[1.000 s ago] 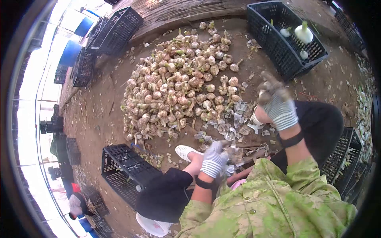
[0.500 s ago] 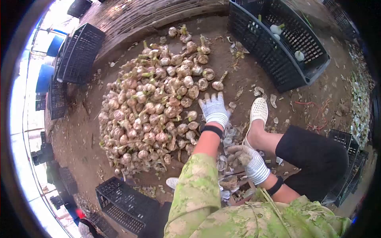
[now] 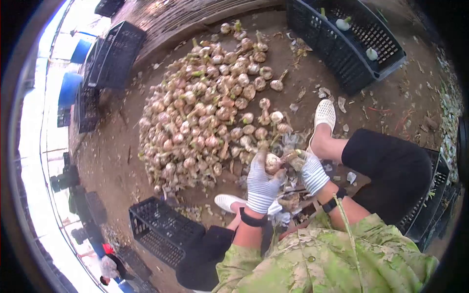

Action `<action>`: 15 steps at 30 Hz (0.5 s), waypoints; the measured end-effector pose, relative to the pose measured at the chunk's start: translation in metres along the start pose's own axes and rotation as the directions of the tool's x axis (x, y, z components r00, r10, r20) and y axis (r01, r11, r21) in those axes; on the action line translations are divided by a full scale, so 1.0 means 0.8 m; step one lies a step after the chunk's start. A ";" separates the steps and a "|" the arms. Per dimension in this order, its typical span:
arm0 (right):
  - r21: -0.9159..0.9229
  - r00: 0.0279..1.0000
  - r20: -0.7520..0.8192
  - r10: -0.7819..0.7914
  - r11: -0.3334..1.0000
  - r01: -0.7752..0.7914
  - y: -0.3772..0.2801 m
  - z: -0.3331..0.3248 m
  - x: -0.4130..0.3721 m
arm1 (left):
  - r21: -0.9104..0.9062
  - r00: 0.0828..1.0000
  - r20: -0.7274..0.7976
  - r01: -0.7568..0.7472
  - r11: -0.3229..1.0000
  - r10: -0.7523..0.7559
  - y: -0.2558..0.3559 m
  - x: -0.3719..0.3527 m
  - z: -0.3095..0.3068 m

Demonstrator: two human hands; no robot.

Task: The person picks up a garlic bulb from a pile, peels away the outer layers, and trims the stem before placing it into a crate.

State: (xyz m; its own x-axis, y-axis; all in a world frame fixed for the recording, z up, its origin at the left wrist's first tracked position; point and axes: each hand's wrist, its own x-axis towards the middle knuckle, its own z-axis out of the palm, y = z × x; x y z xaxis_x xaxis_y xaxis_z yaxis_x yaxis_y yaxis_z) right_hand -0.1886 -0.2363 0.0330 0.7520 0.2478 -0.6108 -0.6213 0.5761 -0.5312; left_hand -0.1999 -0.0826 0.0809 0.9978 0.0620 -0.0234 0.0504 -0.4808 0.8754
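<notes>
My left hand (image 3: 263, 185), in a striped white glove with soiled fingertips, is closed around a garlic bulb (image 3: 272, 164) in front of my body. Right beside it, my right hand (image 3: 312, 173) wears a matching glove. Its fingers are curled close to the bulb, and whatever they grip is hidden. A big heap of unpeeled garlic bulbs (image 3: 195, 117) with stem stubs lies on the ground just past my left hand. Loose papery skins (image 3: 291, 141) are scattered beneath and around both hands.
Upper right stands a black slatted crate (image 3: 337, 53) with a few pale bulbs inside. Another crate (image 3: 163, 229) is at the lower left, and stacked crates (image 3: 117, 53) stand at the upper left. My shoe (image 3: 325, 115) rests near the heap. At far lower left is another person (image 3: 111, 268).
My left hand has drawn back from the heap's edge toward my body and now holds a garlic bulb. My right hand has moved up beside it. The view has shifted slightly.
</notes>
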 end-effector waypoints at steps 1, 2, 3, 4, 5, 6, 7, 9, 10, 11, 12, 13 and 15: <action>-0.087 0.998 0.055 0.007 0.996 -0.002 -0.004 0.013 -0.015 | 0.026 1.000 -0.007 0.011 1.000 -0.011 0.009 -0.018 -0.013; -0.174 0.994 0.111 0.012 0.985 0.008 -0.006 0.022 -0.026 | 0.050 1.000 -0.014 0.017 0.999 -0.017 0.020 -0.032 -0.025; -0.234 0.990 0.128 0.062 0.972 -0.031 -0.002 0.024 -0.031 | 0.055 0.999 -0.033 0.017 0.998 -0.016 0.031 -0.045 -0.032; -0.243 0.987 0.147 0.066 0.970 -0.029 0.000 0.031 -0.040 | 0.122 0.996 -0.083 -0.020 0.992 0.031 0.043 -0.057 -0.038; -0.283 0.975 0.211 0.064 0.959 -0.002 0.001 0.040 -0.048 | 0.192 0.988 -0.130 -0.056 0.980 0.081 0.051 -0.067 -0.043; -0.320 0.960 0.273 0.062 0.947 0.029 0.001 0.050 -0.056 | 0.200 0.985 -0.149 -0.058 0.978 0.089 0.056 -0.077 -0.045; -0.313 0.965 0.261 -0.007 0.945 0.092 0.003 0.059 -0.066 | 0.320 0.974 -0.174 -0.085 0.944 0.147 0.062 -0.087 -0.042; -0.243 0.968 0.244 0.062 0.970 -0.001 0.007 0.065 -0.073 | 0.407 0.949 -0.219 -0.121 0.905 0.226 0.060 -0.102 -0.038; -0.164 0.966 0.218 0.138 0.981 -0.103 0.010 0.066 -0.075 | 0.407 0.945 -0.229 -0.124 0.905 0.232 0.057 -0.107 -0.039; -0.209 0.961 0.249 0.123 0.975 -0.071 0.019 0.059 -0.067 | 0.437 0.936 -0.240 -0.134 0.889 0.259 0.055 -0.111 -0.040; -0.214 0.960 0.253 0.122 0.974 -0.067 0.023 0.053 -0.067 | 0.466 0.927 -0.249 -0.140 0.874 0.282 0.054 -0.115 -0.041; -0.178 0.939 0.304 0.163 0.978 -0.112 0.023 0.053 -0.070 | 0.466 0.925 -0.256 -0.137 0.874 0.281 0.056 -0.119 -0.044; -0.148 0.914 0.317 0.254 0.965 -0.217 0.021 0.058 -0.071 | 0.565 0.929 -0.191 -0.160 0.809 0.316 0.059 -0.122 -0.051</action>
State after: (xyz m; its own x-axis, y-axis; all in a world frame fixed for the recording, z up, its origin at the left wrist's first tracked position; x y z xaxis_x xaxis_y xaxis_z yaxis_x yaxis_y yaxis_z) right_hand -0.2313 -0.2045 0.0859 0.5989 0.6200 -0.5070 -0.7954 0.3868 -0.4666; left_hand -0.2965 -0.0755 0.1441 0.9349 0.0725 0.3474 -0.0940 -0.8933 0.4395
